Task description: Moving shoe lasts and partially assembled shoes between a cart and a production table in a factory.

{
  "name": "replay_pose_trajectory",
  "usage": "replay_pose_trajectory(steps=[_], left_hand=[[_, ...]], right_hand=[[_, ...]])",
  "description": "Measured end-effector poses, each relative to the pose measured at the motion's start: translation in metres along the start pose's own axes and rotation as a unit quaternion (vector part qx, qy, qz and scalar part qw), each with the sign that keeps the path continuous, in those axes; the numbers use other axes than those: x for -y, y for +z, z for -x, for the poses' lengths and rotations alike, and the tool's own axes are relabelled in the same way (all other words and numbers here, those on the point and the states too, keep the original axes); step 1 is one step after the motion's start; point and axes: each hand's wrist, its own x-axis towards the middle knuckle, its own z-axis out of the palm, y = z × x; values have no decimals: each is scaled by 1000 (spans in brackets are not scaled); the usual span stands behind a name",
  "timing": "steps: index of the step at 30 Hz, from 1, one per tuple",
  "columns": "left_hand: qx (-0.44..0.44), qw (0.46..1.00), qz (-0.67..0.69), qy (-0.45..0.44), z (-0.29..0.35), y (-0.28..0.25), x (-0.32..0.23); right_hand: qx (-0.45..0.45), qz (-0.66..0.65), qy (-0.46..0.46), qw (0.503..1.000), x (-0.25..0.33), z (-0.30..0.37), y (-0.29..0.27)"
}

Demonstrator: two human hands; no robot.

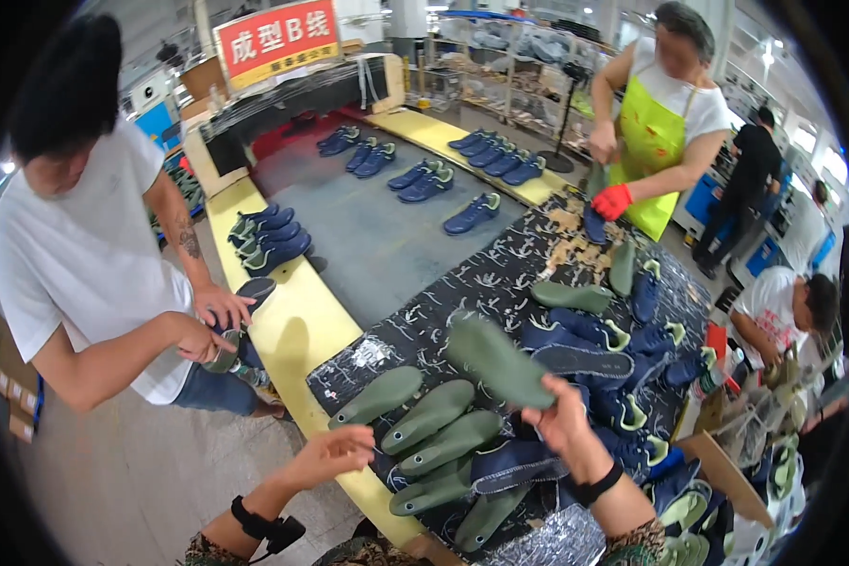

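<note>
Holding the green insole [498,360] pinched by its near end in the right hand [561,422], just above the row of green insoles [424,429], she'd best keep it level while her left hand [335,451] hovers open-fingered beside that row, holding nothing.

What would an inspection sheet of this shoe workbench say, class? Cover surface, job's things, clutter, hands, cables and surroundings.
Surface: dark patterned table, yellow edge.
Job's things: green insole held up; row of green insoles below it.
Clutter: blue shoes heaped at right.
Hands: right hand grips the insole; left hand open, empty, by the table edge.
Cables: nothing seen.
Surroundings: grey conveyor carrying blue shoes; other workers around.
</note>
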Motion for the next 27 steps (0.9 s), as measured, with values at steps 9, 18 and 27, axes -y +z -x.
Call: replay_pose_trajectory(steps=[9, 18, 27], left_hand=[[-66, 982, 131, -121, 116, 13, 68], [-92, 974, 107, -176, 204, 4, 109], [-246, 956, 159, -21, 387, -9, 164]], right_hand=[[-18, -25, -203, 979, 64, -167, 7], [386, 318, 101, 860, -36, 12, 195], [594, 466, 148, 639, -178, 195, 307]])
